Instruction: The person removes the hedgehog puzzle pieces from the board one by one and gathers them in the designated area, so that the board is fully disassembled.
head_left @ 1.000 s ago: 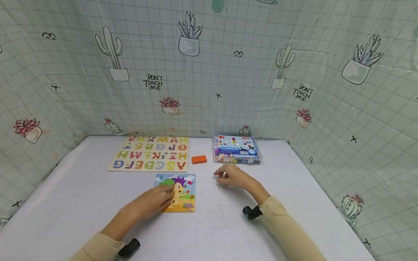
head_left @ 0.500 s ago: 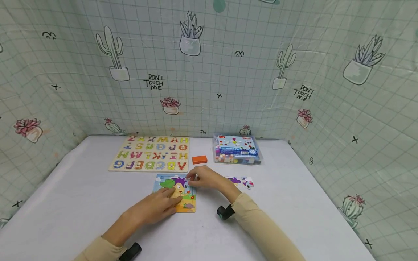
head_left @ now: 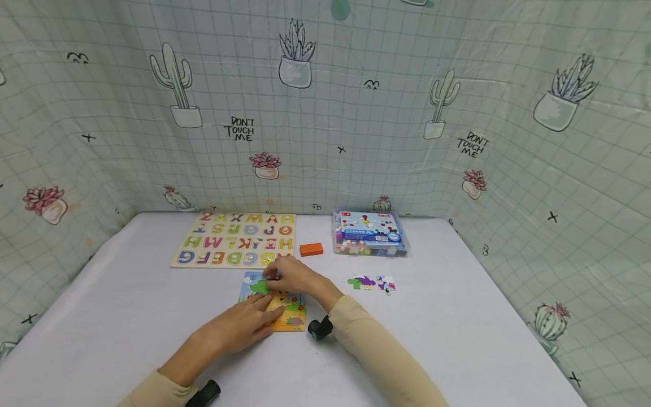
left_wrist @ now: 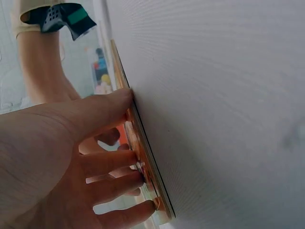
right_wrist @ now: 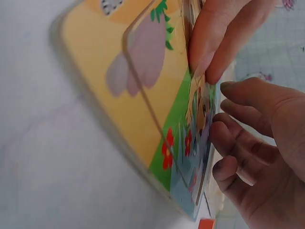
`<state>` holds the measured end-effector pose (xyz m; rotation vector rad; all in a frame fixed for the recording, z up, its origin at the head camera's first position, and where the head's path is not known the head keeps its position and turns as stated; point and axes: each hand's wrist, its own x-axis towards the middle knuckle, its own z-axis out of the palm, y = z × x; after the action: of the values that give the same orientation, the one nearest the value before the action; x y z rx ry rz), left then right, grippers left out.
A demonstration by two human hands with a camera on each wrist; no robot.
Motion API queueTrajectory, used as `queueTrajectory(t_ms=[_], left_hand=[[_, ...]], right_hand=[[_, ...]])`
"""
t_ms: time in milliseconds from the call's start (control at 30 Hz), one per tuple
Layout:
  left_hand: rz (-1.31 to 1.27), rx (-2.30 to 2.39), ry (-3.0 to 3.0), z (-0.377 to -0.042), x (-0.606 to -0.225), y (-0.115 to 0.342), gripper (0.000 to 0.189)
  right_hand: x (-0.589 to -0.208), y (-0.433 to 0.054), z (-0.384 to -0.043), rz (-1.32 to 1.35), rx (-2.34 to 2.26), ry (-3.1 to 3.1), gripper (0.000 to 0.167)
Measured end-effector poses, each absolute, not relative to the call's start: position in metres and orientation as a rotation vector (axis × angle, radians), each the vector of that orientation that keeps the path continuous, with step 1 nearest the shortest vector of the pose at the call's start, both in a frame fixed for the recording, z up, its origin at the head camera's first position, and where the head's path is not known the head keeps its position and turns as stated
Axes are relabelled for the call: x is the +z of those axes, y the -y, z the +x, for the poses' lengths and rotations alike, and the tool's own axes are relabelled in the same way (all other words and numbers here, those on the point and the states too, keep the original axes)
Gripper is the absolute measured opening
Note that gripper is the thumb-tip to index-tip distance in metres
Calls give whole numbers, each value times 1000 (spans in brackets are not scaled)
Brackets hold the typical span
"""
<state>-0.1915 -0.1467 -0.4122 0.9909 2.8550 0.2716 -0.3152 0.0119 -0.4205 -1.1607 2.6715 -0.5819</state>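
Note:
My left hand lies on a small picture puzzle, with its fingers spread on the face. In the left wrist view the left thumb rests at the edge of the thin board. My right hand bends over the puzzle's upper part, fingertips touching the surface. From the right wrist view, the right fingers are loosely bent, thumb apart from them; no loose piece shows between them. Much of the picture is hidden under both hands. A green and purple puzzle piece and another piece with an eye lie to the right.
Behind the puzzle lies a wooden alphabet board. An orange block sits beside it, and a clear plastic box with a printed label stands at the back right. A patterned curtain surrounds the white table.
My right hand has moved left from the table onto the puzzle, then farther across its top, uncovering the loose pieces. My left hand shifted only slightly, its fingers spreading.

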Motion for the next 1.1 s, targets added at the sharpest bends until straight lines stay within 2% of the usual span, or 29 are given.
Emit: queueTrajectory(t_ms=[800,1100], left_hand=[[981,284,-2843,-192,-409,144,44],[972,273,-2842,-192,-409,144,43]], right_hand=[[-419,3,-316,-1068,-579,-2707,25],[-418,4,-316,-1028,-615,-2695,36]])
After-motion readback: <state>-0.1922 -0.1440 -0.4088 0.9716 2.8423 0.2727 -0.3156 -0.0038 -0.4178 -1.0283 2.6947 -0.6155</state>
